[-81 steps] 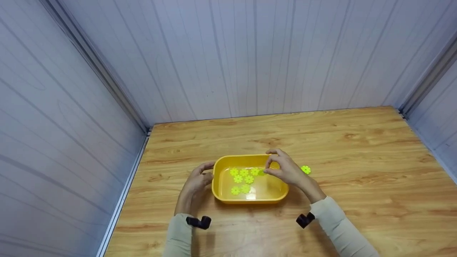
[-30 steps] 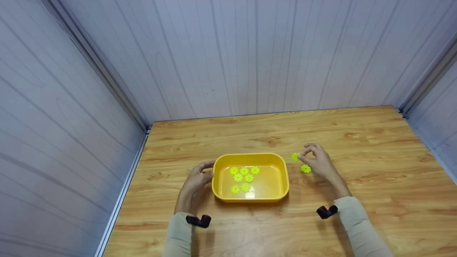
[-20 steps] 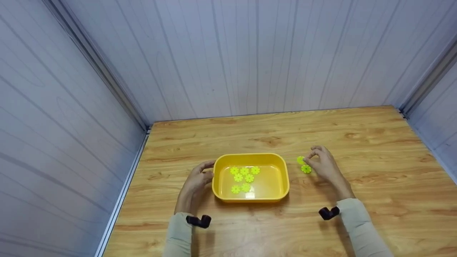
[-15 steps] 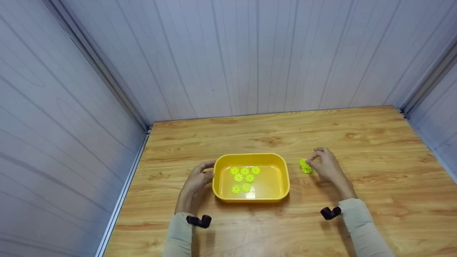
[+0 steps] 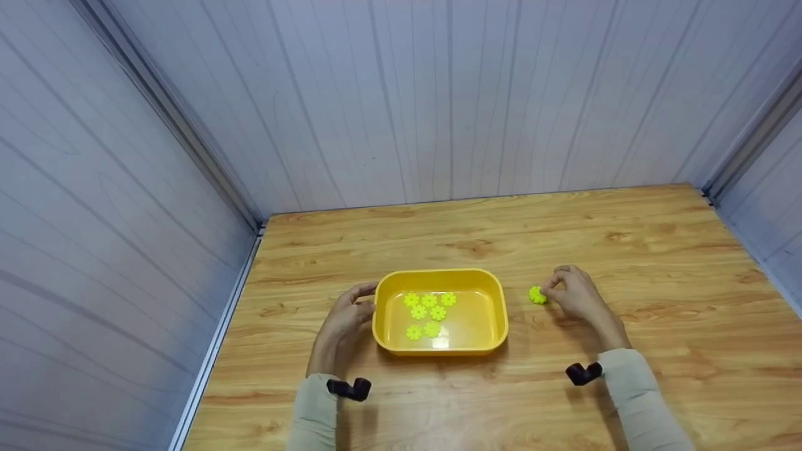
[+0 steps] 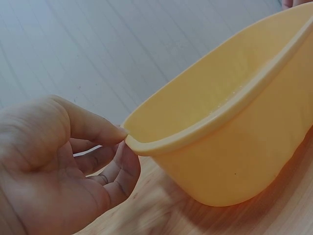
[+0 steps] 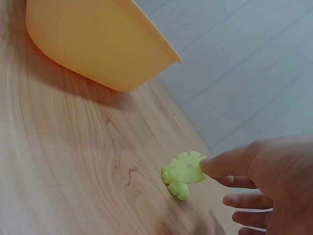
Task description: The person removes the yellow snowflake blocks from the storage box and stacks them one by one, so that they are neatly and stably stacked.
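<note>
On the wooden worktop (image 5: pixel 677 282), between the yellow tub (image 5: pixel 438 352) and the right edge, the right hand (image 5: pixel 578 295) is pinching a green flower disc (image 7: pixel 182 166) over another one (image 7: pixel 177 188), which might be sliding away if pushed crooked, while the left hand (image 5: pixel 341 318) is pinching the tub's rim (image 6: pixel 166 145).

Tub (image 5: pixel 440 352): on table (image 5: pixel 438 401), between left hand (image 5: pixel 343 319) and right hand (image 5: pixel 578 297).
Discs inside (image 5: pixel 418 312): toward the left hand.
Upper disc (image 7: pixel 182 164): at the right hand's fingertips (image 7: pixel 209 166).
Lower disc (image 7: pixel 179 190): beneath it.
Back wall (image 5: pixel 413 113): beyond both hands.
</note>
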Action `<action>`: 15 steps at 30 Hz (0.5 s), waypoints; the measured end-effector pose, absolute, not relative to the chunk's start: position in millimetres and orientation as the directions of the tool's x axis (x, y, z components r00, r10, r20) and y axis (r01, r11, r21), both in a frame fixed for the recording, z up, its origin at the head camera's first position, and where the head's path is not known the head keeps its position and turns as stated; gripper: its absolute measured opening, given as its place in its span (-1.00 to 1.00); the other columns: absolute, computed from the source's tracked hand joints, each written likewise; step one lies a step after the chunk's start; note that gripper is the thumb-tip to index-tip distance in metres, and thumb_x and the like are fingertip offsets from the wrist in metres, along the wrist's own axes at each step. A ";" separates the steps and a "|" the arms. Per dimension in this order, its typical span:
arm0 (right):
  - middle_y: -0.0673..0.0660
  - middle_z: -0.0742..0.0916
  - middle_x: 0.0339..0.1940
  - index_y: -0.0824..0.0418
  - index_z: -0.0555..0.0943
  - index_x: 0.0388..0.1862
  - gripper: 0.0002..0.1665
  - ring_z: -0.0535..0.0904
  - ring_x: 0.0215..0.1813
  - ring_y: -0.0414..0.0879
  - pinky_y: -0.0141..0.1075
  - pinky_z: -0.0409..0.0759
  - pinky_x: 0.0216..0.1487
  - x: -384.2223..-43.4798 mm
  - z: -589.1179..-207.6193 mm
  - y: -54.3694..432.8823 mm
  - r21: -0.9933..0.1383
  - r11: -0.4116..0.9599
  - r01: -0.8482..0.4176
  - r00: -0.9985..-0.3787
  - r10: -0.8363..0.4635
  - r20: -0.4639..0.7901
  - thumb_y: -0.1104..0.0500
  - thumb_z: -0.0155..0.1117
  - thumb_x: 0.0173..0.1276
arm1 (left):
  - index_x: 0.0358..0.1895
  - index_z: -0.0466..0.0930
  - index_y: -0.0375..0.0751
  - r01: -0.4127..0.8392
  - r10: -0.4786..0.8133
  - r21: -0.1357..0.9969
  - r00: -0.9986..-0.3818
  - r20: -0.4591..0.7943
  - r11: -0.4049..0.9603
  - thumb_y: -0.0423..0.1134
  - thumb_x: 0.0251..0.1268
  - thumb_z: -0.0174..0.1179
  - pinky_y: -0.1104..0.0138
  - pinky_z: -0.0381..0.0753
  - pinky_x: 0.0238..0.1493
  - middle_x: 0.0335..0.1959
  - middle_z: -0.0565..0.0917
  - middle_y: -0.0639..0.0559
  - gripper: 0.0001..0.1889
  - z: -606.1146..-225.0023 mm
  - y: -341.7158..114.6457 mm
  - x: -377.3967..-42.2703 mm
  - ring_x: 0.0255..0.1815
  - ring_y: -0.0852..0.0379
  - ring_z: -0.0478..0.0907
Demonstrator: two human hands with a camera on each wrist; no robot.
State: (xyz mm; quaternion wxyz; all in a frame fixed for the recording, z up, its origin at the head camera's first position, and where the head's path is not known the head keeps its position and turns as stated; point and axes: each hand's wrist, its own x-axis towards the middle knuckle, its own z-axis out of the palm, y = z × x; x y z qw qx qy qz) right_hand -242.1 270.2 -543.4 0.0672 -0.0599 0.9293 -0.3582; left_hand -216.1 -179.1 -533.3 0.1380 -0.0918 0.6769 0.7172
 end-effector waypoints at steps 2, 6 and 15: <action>0.50 0.34 0.33 0.26 0.58 -0.34 -0.78 0.11 0.36 0.46 0.31 0.12 0.30 -242.4 -544.3 270.5 -0.669 0.741 -0.065 -0.984 -0.158 -0.080 0.10 0.19 0.35 | 0.25 0.41 -0.28 -0.316 0.076 0.948 -0.947 -0.313 -0.036 -0.61 0.18 0.04 0.27 0.56 -0.10 0.21 0.37 -0.19 -0.48 -533.8 -179.2 -216.3 -0.03 0.02 0.44; 0.51 0.33 0.33 0.27 0.58 -0.34 -0.78 0.11 0.36 0.46 0.30 0.13 0.30 -243.2 -545.8 271.0 -0.663 0.746 -0.061 -0.985 -0.151 -0.079 0.11 0.19 0.36 | 0.26 0.39 -0.28 -0.307 0.085 0.951 -0.949 -0.304 -0.028 -0.61 0.17 0.04 0.25 0.56 -0.07 0.22 0.38 -0.21 -0.47 -534.6 -179.6 -216.2 0.00 -0.01 0.44; 0.50 0.33 0.33 0.28 0.59 -0.32 -0.79 0.10 0.36 0.47 0.30 0.11 0.31 -244.7 -549.4 273.2 -0.673 0.738 -0.051 -0.986 -0.146 -0.085 0.13 0.18 0.36 | 0.26 0.40 -0.25 -0.321 0.082 0.947 -0.944 -0.318 -0.028 -0.61 0.16 0.03 0.27 0.54 -0.07 0.24 0.38 -0.18 -0.45 -533.8 -179.8 -216.2 0.04 -0.02 0.42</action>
